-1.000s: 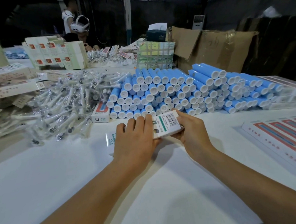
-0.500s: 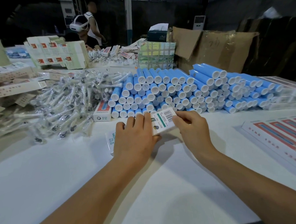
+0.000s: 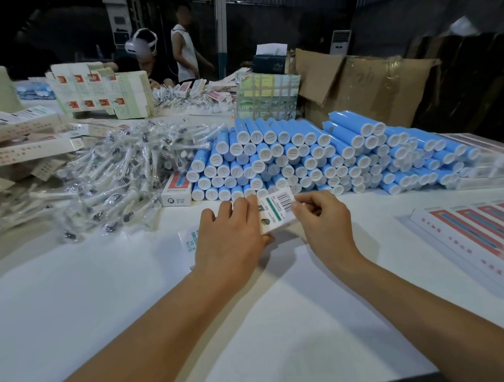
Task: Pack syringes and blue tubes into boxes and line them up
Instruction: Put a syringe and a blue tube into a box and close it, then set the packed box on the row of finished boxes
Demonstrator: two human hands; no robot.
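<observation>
My left hand point(image 3: 230, 238) grips the white box point(image 3: 276, 211) on the desk point(image 3: 133, 284), just before the blue tubes point(image 3: 301, 156); my right hand point(image 3: 324, 220) pinches its end flap. I should tuck squarely, holding the box steady.

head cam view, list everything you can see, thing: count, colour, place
blue tubes: large stack, blue with white caps, table centre to right
wrapped syringes: loose heap, white in clear wrap, left of the tubes
small box: one, white and red, between heap and tubes
flat cartons: several, pale, far left
lined-up boxes: one row, white and red, right edge
cardboard: brown, behind the tubes
people: two, far background
table: white
box in hand: one, white with green stripe and barcode
left hand: holds the box
right hand: pinches its end
</observation>
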